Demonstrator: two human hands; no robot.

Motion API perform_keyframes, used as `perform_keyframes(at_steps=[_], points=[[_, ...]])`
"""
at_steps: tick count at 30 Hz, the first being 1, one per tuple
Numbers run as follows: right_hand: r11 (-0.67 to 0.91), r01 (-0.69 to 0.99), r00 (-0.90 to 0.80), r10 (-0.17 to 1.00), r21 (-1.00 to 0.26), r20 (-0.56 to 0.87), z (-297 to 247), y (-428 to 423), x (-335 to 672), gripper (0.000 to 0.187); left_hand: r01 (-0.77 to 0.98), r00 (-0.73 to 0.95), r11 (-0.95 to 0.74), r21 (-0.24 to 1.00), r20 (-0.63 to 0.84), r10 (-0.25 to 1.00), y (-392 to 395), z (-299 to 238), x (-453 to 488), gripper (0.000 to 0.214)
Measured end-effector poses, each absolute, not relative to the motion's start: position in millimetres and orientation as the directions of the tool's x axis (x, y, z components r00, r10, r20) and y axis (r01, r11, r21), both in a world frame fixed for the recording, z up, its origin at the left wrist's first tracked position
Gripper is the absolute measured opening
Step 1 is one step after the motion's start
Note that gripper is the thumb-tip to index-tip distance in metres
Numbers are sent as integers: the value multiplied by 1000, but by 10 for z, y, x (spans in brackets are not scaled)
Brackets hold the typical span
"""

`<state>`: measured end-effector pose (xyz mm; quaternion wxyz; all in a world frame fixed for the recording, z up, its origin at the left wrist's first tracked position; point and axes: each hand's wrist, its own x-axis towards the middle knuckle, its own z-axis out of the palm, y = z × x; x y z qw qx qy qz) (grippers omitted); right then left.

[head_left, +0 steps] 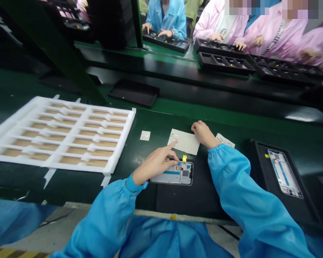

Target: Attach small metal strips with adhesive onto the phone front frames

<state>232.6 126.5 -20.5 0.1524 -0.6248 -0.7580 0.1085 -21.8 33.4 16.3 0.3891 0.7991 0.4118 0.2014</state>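
Note:
My left hand (157, 163) rests over the left end of a phone frame (177, 173) lying on a black mat (188, 195); its forefinger points out to the edge of a white sheet (185, 142), the other fingers curled. My right hand (203, 133) is closed at the sheet's upper right corner, fingers pinched against it. A small yellow tab (184, 158) sticks up at the phone frame's top edge.
A white foam tray (61, 132) with slotted rows lies at left. A small white square (145, 135) and a paper slip (226, 140) lie near the sheet. Another phone frame (284, 172) sits in a black tray at right. People across the belt work over black trays (223, 62).

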Motion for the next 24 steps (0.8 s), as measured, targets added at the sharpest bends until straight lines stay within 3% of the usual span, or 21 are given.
perform_keyframes(at_steps=[5,9,11,15,19,24], points=[[205,878,-173,979,-433,111,-143,1253,2390,20,588,510,-511,626,203,836,-122,242,-236,17],[279,836,-222,959,-473,174,-11,1112,2288,15,643,504,-645,413,406,763,-485,245,-186,25],[309,827,-250,950,-469,185,31,1032,2222,15,653,491,-663,367,461,739,-571,253,-168,24],[210,863,-161,976,-459,145,16,965,2244,11,651,484,-652,389,449,751,-569,262,-183,23],[9,769,-34,999,-639,-26,-27,973,2377,20,646,472,-616,450,399,786,-516,237,-229,23],[111,506,-148,988,-855,41,70,923,2176,27,652,458,-594,470,380,804,-504,185,-239,21]])
